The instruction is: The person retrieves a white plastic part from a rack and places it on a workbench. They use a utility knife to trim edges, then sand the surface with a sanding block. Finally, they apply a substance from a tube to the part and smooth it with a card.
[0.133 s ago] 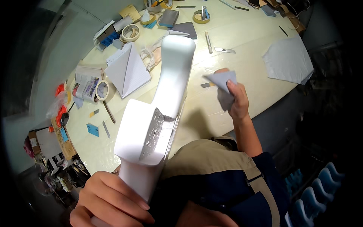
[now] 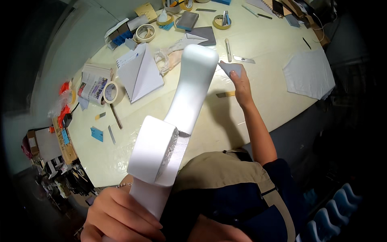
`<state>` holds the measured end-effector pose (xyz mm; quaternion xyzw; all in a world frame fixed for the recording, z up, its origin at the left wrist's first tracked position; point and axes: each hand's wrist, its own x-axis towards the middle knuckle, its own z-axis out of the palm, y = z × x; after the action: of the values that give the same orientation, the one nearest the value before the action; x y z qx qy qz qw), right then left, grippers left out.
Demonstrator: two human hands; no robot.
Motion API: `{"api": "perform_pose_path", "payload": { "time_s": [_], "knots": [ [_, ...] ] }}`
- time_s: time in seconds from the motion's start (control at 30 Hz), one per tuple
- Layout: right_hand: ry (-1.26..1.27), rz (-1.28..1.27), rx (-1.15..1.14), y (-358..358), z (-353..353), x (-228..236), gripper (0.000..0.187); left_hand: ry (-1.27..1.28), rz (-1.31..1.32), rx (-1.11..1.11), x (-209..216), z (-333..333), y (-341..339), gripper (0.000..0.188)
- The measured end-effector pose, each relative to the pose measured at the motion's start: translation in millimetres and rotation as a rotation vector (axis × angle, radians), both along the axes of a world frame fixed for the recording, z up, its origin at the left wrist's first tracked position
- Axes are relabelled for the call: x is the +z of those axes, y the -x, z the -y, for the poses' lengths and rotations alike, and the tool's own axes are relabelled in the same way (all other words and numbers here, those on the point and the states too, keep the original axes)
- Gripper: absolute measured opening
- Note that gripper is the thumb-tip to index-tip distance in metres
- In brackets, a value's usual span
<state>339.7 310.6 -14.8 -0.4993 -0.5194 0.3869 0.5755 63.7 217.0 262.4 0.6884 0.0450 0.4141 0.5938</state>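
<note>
A long white moulded piece (image 2: 152,147) with a rounded far end and a blocky middle rises toward me over the table. My left hand (image 2: 121,215) is closed around its narrow near end. Along one side of the block runs a rough, pitted grey face. My right hand (image 2: 242,86) pinches a folded sheet of grey sandpaper (image 2: 233,69) beside the rounded far end. Whether the sandpaper's tip touches the piece cannot be told. Below the right hand, a blade with a yellow part (image 2: 225,94) lies on the table.
The pale table (image 2: 209,149) carries an open notebook (image 2: 141,76), masking tape rolls (image 2: 113,92), a folded newspaper (image 2: 94,82), a knife blade (image 2: 244,59) and dark sanding sheets (image 2: 203,35). A white cloth-like sheet (image 2: 309,73) lies at the right edge. Blue-white seats (image 2: 338,213) stand lower right.
My right hand has moved up and left with the sandpaper, closer to the far end of the white piece. The piece has turned slightly and shifted right in the view.
</note>
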Motion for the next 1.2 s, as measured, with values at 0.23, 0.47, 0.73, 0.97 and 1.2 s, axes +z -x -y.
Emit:
{"api": "perform_pose_path", "payload": {
  "time_s": [0.23,0.47,0.73,0.97,1.2],
  "knots": [
    [-0.415,0.79,-0.099,72,-125,-59,0.041,-0.083,0.181,0.014,-9,-4,1,0.012],
    [-0.275,1.074,0.232,106,-177,-77,0.033,-0.109,0.221,0.109,-8,-14,8,0.006],
    [-0.147,0.939,0.155,134,-179,-62,0.042,-0.124,0.212,0.179,-13,-21,8,0.006],
    [-0.04,1.152,0.185,110,-174,-56,0.023,-0.105,0.236,0.186,-15,-24,22,0.006],
    [-0.379,1.112,0.126,149,-177,-47,0.018,-0.135,0.261,0.189,-16,-23,16,0.006]
  ]
}}
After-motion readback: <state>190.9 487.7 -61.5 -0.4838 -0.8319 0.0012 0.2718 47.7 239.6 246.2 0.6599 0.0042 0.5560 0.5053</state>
